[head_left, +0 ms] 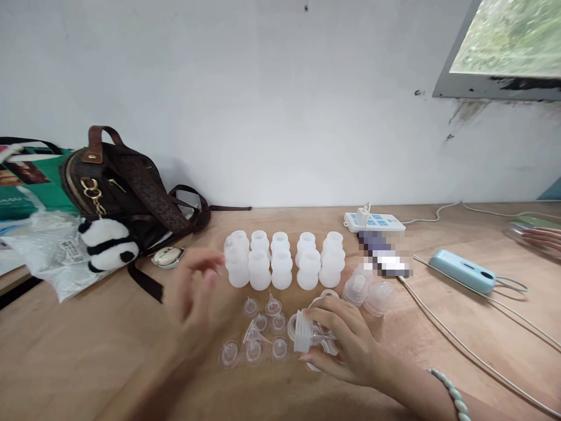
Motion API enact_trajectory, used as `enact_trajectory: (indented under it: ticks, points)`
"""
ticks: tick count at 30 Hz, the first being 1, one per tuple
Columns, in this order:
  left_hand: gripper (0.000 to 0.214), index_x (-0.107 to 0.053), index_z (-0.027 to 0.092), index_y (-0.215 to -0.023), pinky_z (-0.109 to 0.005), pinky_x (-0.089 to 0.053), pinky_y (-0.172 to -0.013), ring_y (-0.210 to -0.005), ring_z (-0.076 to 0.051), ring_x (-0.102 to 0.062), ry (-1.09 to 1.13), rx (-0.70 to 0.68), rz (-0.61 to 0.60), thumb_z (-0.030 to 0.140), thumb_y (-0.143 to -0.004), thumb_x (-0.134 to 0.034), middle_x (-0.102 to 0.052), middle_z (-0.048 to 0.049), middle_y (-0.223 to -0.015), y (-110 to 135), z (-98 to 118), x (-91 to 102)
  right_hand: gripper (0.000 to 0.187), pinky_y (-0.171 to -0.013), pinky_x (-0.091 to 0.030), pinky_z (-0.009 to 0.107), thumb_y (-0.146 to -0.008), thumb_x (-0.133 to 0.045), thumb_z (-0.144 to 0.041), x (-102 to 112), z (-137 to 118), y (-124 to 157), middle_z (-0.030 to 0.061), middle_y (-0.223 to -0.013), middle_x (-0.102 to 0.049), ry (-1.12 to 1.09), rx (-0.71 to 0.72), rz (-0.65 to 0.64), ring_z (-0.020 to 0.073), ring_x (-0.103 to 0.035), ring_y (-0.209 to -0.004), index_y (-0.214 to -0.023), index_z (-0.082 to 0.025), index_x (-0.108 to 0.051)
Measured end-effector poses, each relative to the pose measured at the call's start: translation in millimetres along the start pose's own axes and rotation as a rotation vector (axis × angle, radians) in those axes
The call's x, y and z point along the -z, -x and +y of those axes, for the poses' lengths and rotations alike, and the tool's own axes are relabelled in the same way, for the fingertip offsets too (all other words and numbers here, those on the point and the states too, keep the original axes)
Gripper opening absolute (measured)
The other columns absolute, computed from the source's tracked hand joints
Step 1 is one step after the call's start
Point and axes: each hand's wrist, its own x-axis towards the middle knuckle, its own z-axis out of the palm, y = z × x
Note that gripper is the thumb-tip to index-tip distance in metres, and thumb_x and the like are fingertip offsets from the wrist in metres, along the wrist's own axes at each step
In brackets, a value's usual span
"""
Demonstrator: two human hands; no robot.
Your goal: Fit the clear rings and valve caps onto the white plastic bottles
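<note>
My right hand (346, 339) is closed around a translucent screw ring (302, 331) with a clear bottle nipple (321, 335) in it, tilted on its side. More white rings (292, 325) lie beneath and beside this hand. My left hand (193, 292) is raised at the left end of the white bottles, fingers bent and smeared by motion; whether it grips anything is unclear. The small frosted bottles (281, 272) stand upright in two rows. In front of them lie several loose clear nipples (279, 348). Two clear domed caps (380, 299) sit right of my right hand.
A brown backpack (123, 187) with a panda plush (109, 245) stands left, beside a plastic bag (52, 251) and a computer mouse (168, 256). Rightward are a power strip (385, 222), phone (379, 248), blue device (462, 272) and cables. Another person's hand (541, 235) shows far right.
</note>
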Motion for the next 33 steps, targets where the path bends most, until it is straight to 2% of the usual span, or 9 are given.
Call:
enact_trajectory:
  ticks: [1, 3, 9, 12, 15, 20, 26, 30, 33]
  points:
    - [0.023, -0.054, 0.024, -0.115, -0.036, -0.047, -0.082, -0.089, -0.022, -0.056, -0.017, 0.032, 0.083, 0.039, -0.103, -0.043, -0.058, -0.0040, -0.104, -10, -12, 5.1, 0.032, -0.066, -0.054, 0.031, -0.103, -0.048, -0.041, 0, 0, 1, 0.0100, -0.089, -0.071, 0.005, -0.004, 0.011, 0.0212, -0.069, -0.076, -0.119, -0.014, -0.055]
    - [0.023, -0.055, 0.022, -0.118, -0.036, -0.047, -0.081, -0.091, -0.022, -0.056, -0.032, 0.089, 0.062, 0.028, -0.096, -0.052, -0.056, -0.0062, -0.111, -32, -38, 11.3, 0.031, -0.066, -0.054, 0.031, -0.102, -0.050, -0.041, -1, 1, 1, 0.0100, -0.089, -0.071, 0.013, -0.014, 0.014, 0.0215, -0.069, -0.076, -0.119, -0.015, -0.055]
    - [0.040, -0.068, 0.022, -0.109, -0.037, -0.056, -0.089, -0.123, -0.032, -0.058, 0.096, 0.162, -0.438, 0.032, -0.071, -0.074, -0.062, -0.0115, -0.129, -69, -83, 2.3, 0.033, -0.063, -0.054, 0.029, -0.099, -0.055, -0.042, -11, 6, 7, 0.0085, -0.087, -0.070, -0.016, -0.043, 0.007, 0.0206, -0.069, -0.073, -0.118, -0.015, -0.056]
    - [0.040, -0.063, 0.022, -0.105, -0.036, -0.058, -0.089, -0.113, -0.029, -0.066, 0.190, 0.223, -0.534, 0.035, -0.070, -0.079, -0.070, -0.0091, -0.118, -63, -92, -7.1, 0.035, -0.066, -0.055, 0.030, -0.097, -0.059, -0.041, -15, 10, 12, 0.0087, -0.089, -0.070, -0.036, -0.087, -0.015, 0.0212, -0.069, -0.077, -0.120, -0.015, -0.056]
    - [0.039, -0.052, 0.022, -0.097, -0.035, -0.060, -0.085, -0.096, -0.023, -0.071, 0.274, 0.304, -0.473, 0.035, -0.073, -0.080, -0.071, -0.0039, -0.106, -50, -102, -13.4, 0.035, -0.066, -0.055, 0.030, -0.096, -0.059, -0.042, -17, 10, 14, 0.0085, -0.090, -0.070, -0.056, -0.118, -0.017, 0.0209, -0.068, -0.077, -0.120, -0.016, -0.057]
    - [0.032, -0.045, 0.022, -0.093, -0.030, -0.060, -0.078, -0.087, -0.016, -0.069, 0.374, 0.421, -0.177, 0.031, -0.085, -0.075, -0.065, 0.0038, -0.094, -35, -115, -0.2, 0.033, -0.064, -0.055, 0.029, -0.099, -0.056, -0.042, -14, 9, 11, 0.0084, -0.090, -0.070, -0.041, -0.105, -0.008, 0.0202, -0.070, -0.077, -0.119, -0.016, -0.056]
    - [0.043, -0.036, 0.031, -0.105, -0.023, -0.056, -0.071, -0.082, -0.010, -0.064, 0.478, 0.436, 0.176, 0.031, -0.084, -0.074, -0.057, 0.0098, -0.102, -46, -103, 38.2, 0.033, -0.066, -0.055, 0.031, -0.095, -0.061, -0.039, -17, 12, 13, 0.0086, -0.093, -0.071, -0.081, -0.147, 0.010, 0.0220, -0.070, -0.079, -0.120, -0.018, -0.055]
    - [0.044, -0.046, 0.028, -0.107, -0.035, -0.060, -0.071, -0.082, -0.020, -0.068, 0.566, 0.425, 0.143, 0.049, -0.078, -0.072, -0.064, 0.0020, -0.095, -42, -68, 42.8, 0.033, -0.067, -0.056, 0.032, -0.095, -0.061, -0.037, -17, 13, 13, 0.0082, -0.094, -0.069, -0.105, -0.166, -0.011, 0.0210, -0.068, -0.077, -0.121, -0.018, -0.054]
    - [0.054, -0.049, 0.030, -0.116, -0.037, -0.061, -0.065, -0.079, -0.025, -0.072, 0.682, 0.417, -0.023, 0.050, -0.076, -0.079, -0.070, -0.0016, -0.095, -25, -31, 34.6, 0.033, -0.064, -0.056, 0.031, -0.094, -0.061, -0.033, -15, 13, 10, 0.0081, -0.095, -0.068, -0.119, -0.174, -0.001, 0.0205, -0.067, -0.077, -0.122, -0.018, -0.053]
